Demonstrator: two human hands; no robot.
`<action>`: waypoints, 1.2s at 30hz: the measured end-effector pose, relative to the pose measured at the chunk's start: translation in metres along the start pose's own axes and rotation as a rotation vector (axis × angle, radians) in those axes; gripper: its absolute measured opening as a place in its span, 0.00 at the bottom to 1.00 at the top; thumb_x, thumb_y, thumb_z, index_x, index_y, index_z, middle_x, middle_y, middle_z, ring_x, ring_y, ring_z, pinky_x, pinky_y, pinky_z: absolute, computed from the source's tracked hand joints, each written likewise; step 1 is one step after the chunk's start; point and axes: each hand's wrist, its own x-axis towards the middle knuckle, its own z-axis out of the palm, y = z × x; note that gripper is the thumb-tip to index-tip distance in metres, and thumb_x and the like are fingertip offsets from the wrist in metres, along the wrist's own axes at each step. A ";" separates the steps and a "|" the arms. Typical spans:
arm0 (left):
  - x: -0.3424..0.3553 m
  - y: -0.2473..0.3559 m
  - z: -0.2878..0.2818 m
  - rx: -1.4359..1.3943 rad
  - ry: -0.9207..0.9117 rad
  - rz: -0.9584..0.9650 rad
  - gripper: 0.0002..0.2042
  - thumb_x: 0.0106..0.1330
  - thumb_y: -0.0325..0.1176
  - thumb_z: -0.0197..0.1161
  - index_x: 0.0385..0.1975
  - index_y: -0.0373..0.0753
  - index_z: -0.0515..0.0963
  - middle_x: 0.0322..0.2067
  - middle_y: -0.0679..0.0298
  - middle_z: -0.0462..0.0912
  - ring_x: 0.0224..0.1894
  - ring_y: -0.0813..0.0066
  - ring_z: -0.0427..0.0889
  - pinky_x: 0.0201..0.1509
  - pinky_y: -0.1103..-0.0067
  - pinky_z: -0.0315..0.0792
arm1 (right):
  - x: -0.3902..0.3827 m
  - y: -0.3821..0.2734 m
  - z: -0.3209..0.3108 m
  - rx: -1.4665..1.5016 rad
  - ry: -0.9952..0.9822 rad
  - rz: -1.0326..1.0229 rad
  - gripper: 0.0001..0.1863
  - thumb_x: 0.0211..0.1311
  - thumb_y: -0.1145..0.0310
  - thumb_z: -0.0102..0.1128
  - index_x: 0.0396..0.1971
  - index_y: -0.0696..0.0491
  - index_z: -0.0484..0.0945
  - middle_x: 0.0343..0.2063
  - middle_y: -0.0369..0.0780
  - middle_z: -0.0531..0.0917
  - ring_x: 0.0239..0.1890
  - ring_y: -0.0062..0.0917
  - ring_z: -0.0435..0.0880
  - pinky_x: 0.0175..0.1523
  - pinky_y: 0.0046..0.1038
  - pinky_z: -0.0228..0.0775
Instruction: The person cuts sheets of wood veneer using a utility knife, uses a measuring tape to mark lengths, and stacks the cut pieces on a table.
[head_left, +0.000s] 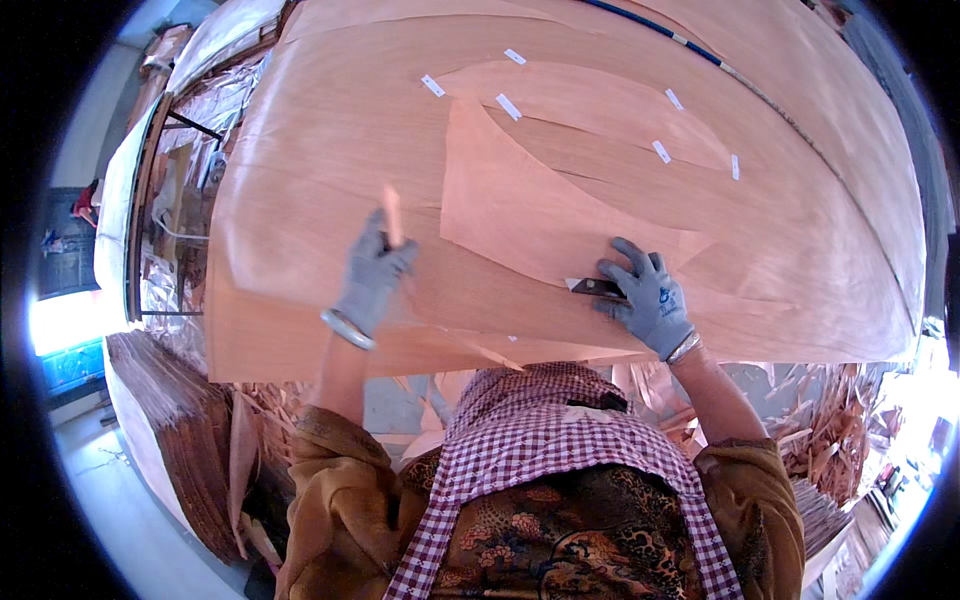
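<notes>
My left hand (370, 280), in a grey glove, is raised over the big wood veneer sheet (320, 130). Between its thumb and fingers sticks up a small veneer strip (392, 215), slightly smeared by motion. A cutting knife (600, 287) with a black handle is in my gloved right hand (648, 300), its pale blade pointing left. That hand rests at the lower edge of a loose, pointed veneer piece (530, 200) with a curved upper edge, which lies flat on the big sheet.
Several white tape pieces (509, 106) stick to the sheet around a patched area. Across the upper right lies a long thin rod (690, 45), partly blue. Stacked veneer (180, 430) stands at lower left, and scraps (835, 430) pile up below the table's right side.
</notes>
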 end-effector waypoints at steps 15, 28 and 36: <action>0.039 0.020 0.029 0.546 -0.062 0.659 0.22 0.51 0.28 0.68 0.49 0.43 0.75 0.55 0.59 0.73 0.53 0.63 0.75 0.49 0.74 0.74 | 0.041 -0.006 -0.053 -0.171 0.153 -0.107 0.12 0.46 0.68 0.62 0.33 0.50 0.75 0.45 0.32 0.78 0.43 0.32 0.76 0.41 0.33 0.74; 0.061 -0.022 0.041 0.652 0.188 0.916 0.09 0.56 0.25 0.58 0.35 0.40 0.80 0.43 0.63 0.81 0.44 0.62 0.78 0.46 0.71 0.74 | 0.047 -0.012 0.008 -0.035 0.164 0.062 0.12 0.44 0.75 0.60 0.33 0.51 0.77 0.43 0.34 0.79 0.45 0.34 0.76 0.46 0.33 0.72; 0.061 -0.022 0.032 0.528 0.152 0.821 0.07 0.57 0.27 0.60 0.35 0.39 0.80 0.42 0.62 0.81 0.44 0.62 0.79 0.48 0.71 0.73 | 0.055 0.013 0.017 0.159 0.194 -0.011 0.10 0.49 0.72 0.60 0.35 0.54 0.77 0.41 0.40 0.79 0.43 0.37 0.77 0.46 0.34 0.72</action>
